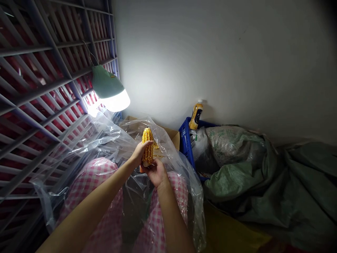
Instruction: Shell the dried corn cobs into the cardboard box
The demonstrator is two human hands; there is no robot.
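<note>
An ear of corn (147, 144) with yellow kernels stands nearly upright between my hands, over an open cardboard box lined with clear plastic. My left hand (138, 153) is closed round its left side, thumb across the front. At the lower end my right hand (158, 173) is closed on the base of the ear, with its fingers partly hidden. A small orange-red thing (142, 169) shows just below the ear by my right hand; its kind is unclear. More yellow corn (156, 145) lies behind the ear, partly covered.
Clear plastic sheeting (184, 172) drapes over my checkered knees and the cardboard box (173, 137). A lit lamp (110, 88) hangs from the slatted rack (52, 66) at left. On the right are a blue crate (186, 142), a bottle (196, 114), a stuffed sack (234, 144) and green tarpaulin (297, 189).
</note>
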